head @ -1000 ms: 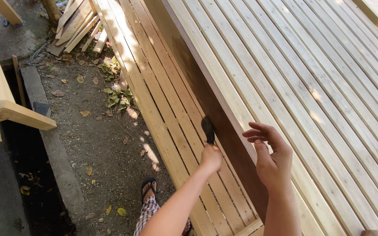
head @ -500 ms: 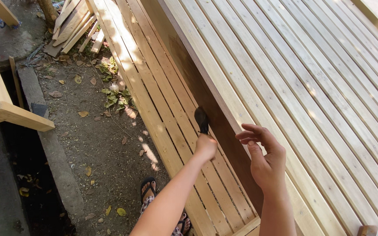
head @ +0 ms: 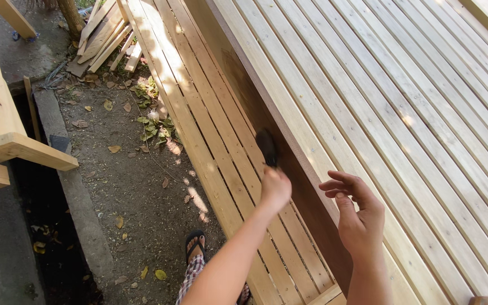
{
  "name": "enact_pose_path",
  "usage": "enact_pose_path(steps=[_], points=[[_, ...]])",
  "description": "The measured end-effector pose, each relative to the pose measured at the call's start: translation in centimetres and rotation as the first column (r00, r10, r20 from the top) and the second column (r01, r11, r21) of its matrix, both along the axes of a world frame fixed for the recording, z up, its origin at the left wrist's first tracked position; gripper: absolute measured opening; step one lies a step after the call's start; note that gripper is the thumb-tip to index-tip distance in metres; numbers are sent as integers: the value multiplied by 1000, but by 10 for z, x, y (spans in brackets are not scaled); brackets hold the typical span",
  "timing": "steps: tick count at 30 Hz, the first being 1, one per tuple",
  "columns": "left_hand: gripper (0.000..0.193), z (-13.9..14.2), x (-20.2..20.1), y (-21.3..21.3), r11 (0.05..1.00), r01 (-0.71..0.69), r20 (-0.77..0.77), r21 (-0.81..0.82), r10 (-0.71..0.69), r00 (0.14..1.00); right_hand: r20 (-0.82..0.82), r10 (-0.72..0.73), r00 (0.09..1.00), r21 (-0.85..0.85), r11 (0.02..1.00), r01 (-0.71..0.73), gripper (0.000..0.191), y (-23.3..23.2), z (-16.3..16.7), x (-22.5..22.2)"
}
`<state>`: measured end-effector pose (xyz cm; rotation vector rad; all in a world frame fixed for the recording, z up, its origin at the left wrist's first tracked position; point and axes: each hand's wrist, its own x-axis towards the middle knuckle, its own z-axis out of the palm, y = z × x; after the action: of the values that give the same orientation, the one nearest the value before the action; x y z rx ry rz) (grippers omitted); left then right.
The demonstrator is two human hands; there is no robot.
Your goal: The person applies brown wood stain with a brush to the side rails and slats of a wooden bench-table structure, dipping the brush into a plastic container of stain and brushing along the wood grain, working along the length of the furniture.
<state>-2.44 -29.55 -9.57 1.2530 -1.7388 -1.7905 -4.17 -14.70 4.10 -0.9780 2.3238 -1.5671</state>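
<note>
Brush (head: 266, 148) in my left hand (head: 276, 186), dark head pressed to the brown side board (head: 244, 85) that runs under the edge of the slatted top (head: 402, 113). It looks light and easy to swing, I'd say; the bristles should be soft and give against the wood, while the handle is stiff. The handle is the place to hold it, low down, and that's where my fist is wrapped, closed tight, so the handle itself is hidden. The brush's long axis runs up and away from me, leaning slightly left, bristles at the far end, roughly along the line of the board.

My right hand (head: 360, 217) hovers just beside, over the near slats, holding nothing, fingers loosely curled and apart, thumb out. I can't tell whether it touches the wood.

The board is dark brown near the brush and further up, against the pale bare slats. Left of it sits a lower slatted shelf (head: 199, 130), also pale. Beyond that, dirt ground (head: 125, 186) with dry leaves, a stack of offcuts (head: 103, 39) at the far end, and my sandal (head: 196, 244) down below.
</note>
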Motion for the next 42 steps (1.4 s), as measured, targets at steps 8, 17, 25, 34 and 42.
enact_pose_path(steps=[8, 17, 25, 34, 42], points=[[37, 0, 0, 1, 999, -4, 19, -44, 4, 1000, 100, -58, 993, 61, 997, 52, 36, 4, -7, 8], [37, -7, 1, -9, 965, 49, -33, 258, -42, 999, 54, 14, 998, 51, 999, -16, 33, -26, 3, -4], [27, 8, -27, -129, 951, 40, -111, 307, -6, 994, -18, 21, 1000, 77, 997, -19, 31, -91, 1, -7], [36, 26, -62, -262, 902, 20, -41, 431, -3, 999, -12, -42, 999, 156, 987, 44, 33, -168, 5, -22], [20, 22, -13, -200, 882, 124, -136, 455, -69, 988, 169, -122, 978, 415, 909, 42, 35, -188, -7, -21]])
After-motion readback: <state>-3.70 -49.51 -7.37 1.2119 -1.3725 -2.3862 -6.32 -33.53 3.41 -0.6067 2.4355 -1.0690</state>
